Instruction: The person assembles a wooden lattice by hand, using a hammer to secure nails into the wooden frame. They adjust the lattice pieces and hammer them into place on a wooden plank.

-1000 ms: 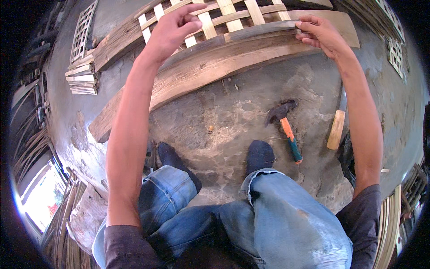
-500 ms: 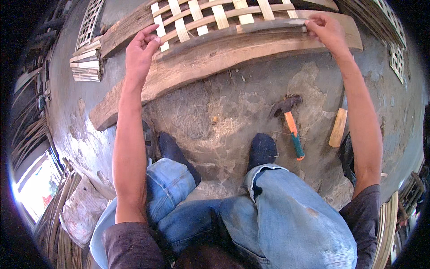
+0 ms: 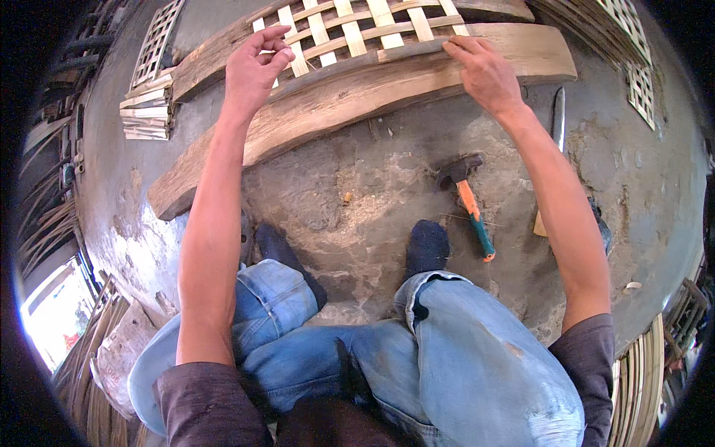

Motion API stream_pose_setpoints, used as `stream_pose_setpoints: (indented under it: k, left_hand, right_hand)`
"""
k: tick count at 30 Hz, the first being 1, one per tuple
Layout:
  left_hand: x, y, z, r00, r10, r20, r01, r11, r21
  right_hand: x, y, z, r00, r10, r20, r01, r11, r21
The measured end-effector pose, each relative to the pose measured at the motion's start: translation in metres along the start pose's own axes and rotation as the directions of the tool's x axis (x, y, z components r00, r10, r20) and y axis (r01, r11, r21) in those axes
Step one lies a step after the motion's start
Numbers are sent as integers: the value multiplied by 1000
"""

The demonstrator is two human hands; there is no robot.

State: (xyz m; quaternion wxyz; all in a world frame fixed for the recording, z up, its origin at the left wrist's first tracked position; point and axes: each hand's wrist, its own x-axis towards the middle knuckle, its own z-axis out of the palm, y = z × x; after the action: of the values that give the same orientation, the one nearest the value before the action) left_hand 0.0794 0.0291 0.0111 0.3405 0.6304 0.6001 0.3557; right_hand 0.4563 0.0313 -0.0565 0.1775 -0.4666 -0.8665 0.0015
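Hands reach forward over a woven lattice panel of pale bamboo strips that lies across a long rough wooden plank on the concrete floor. The left hand hovers at the panel's near left edge, fingers loosely curled with thumb and forefinger close together; whether anything is pinched between them cannot be told. The right hand lies flat, fingers spread, pressing a thin dark slat that runs along the panel's near edge on the plank. Below the right hand, on the floor, lies a hammer with an orange and green handle, and just right of that forearm a long knife. A small stack of strips sits left of the left hand.
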Motion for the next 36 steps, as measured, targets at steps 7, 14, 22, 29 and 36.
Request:
stream_pose_setpoints:
  k: [7, 14, 22, 29, 36]
  left_hand:
    - [16, 0, 27, 997, 75, 8, -75, 997, 18]
    - [16, -7, 45, 996, 85, 10, -85, 996, 11]
    - [10, 5, 55, 999, 30, 32, -29, 1000, -11]
    - [14, 3, 55, 998, 58, 19, -58, 998, 31]
    - [17, 2, 79, 997, 43, 67, -40, 998, -46]
  right_hand:
    - [3, -4, -8, 998, 57, 34, -59, 995, 84]
    - [4, 23, -23, 930, 359, -83, -328, 908, 263]
    - [-6, 69, -17, 871, 488, 50, -469, 798, 378]
    - [-5, 57, -17, 873, 487, -10, -456, 824, 337]
    - [9, 32, -22, 976, 183, -118, -149, 955, 255]
